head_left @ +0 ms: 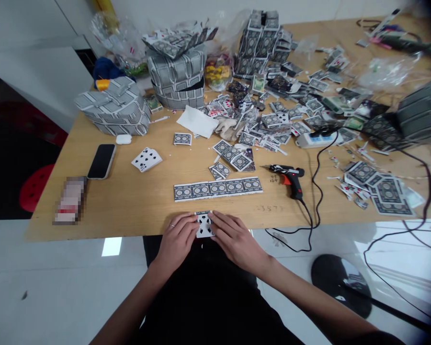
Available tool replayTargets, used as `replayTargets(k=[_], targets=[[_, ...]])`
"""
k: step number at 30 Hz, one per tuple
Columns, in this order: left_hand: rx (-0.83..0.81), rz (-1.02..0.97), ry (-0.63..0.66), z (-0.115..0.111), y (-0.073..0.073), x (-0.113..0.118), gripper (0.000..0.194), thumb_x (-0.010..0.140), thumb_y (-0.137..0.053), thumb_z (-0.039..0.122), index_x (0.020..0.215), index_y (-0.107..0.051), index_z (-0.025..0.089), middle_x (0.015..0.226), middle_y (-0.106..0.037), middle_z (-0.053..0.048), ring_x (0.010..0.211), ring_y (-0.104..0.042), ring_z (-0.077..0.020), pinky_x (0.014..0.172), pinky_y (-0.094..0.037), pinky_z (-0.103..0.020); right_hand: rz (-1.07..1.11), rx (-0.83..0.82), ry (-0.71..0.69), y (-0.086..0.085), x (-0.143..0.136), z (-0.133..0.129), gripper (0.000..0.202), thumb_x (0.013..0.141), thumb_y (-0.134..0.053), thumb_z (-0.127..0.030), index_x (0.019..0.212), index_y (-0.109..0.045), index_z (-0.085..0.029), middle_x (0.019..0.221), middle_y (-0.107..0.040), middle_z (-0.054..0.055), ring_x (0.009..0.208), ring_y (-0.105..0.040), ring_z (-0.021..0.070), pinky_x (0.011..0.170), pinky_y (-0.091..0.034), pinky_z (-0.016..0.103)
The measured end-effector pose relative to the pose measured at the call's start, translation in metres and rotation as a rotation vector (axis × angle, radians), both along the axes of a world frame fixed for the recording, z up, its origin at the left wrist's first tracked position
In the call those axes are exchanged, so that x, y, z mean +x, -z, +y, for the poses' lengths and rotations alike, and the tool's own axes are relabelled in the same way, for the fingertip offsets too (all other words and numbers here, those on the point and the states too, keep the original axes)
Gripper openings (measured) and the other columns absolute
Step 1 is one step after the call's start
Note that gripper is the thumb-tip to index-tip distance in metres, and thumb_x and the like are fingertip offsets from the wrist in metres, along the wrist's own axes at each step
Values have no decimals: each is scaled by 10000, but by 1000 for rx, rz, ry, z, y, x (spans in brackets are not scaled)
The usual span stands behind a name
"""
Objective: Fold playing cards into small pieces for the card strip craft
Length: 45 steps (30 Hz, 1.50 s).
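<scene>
At the table's front edge both my hands hold one playing card [204, 226], a spade card with its face up and its far edge folded over to show the patterned back. My left hand [177, 237] grips its left side, a ring on one finger. On the right side, the fingers of my right hand [235, 237] press on the card. Just beyond lies a strip of joined cards [219, 189], backs up. Farther off are a few folded cards [220, 171] and a face-up card stack [146, 159].
A glue gun [290, 178] lies to the right, its cord hanging over the edge. A phone [102, 161] and a white earbud case [124, 139] are at left. Woven card bags [117, 108], a power strip [318, 139] and heaped loose cards fill the back.
</scene>
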<state>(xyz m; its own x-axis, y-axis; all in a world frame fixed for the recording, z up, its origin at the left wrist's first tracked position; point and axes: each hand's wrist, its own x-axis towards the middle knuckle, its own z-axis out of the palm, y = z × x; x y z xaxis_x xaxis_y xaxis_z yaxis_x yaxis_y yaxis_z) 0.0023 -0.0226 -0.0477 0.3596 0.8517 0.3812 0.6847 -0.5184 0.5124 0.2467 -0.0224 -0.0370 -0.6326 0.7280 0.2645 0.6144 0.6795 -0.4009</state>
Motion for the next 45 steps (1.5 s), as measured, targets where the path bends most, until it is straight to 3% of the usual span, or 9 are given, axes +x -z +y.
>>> replayTargets(k=[7, 17, 25, 34, 45], targets=[[2, 18, -3, 1, 0, 1, 130, 1021, -668, 142, 1100, -722, 231, 1189, -804, -35, 1205, -713, -241, 1054, -594, -443, 2, 27, -26, 6, 3, 2, 224, 1083, -599, -166, 1276, -707, -130, 1586, -610, 179, 1489, -567, 332, 1111, -566, 514], [-27, 17, 0, 0, -4, 2, 152, 1014, -650, 114, 1095, -707, 229, 1207, -796, -43, 1232, -705, -241, 1089, -591, -449, 117, 82, -37, 11, 3, 2, 165, 1055, -603, -91, 1132, -729, -166, 1464, -715, 151, 1380, -663, 309, 1098, -591, 511], [-81, 69, 96, -5, -17, -6, 239, 936, -704, 178, 1166, -740, 233, 1375, -735, -97, 1384, -623, -317, 1132, -584, -524, 162, 14, -29, 10, 1, -3, 237, 1054, -584, -69, 1248, -701, -140, 1428, -727, 161, 1342, -672, 298, 1126, -588, 522], [29, 94, 73, -6, -6, -4, 104, 980, -748, 228, 1080, -775, 225, 1349, -758, -101, 1359, -663, -305, 1095, -630, -519, 254, -29, 38, 10, -8, -11, 298, 1045, -634, -98, 1332, -681, -161, 1245, -790, 128, 1232, -720, 289, 1063, -637, 499], [-1, 37, 79, -9, -1, -7, 11, 985, -741, 206, 976, -743, 212, 1365, -769, -87, 1410, -650, -302, 1193, -564, -564, 275, -1, 53, 13, -9, -11, 254, 1039, -658, -90, 1278, -705, -160, 1193, -809, 106, 1189, -734, 278, 1025, -650, 468]])
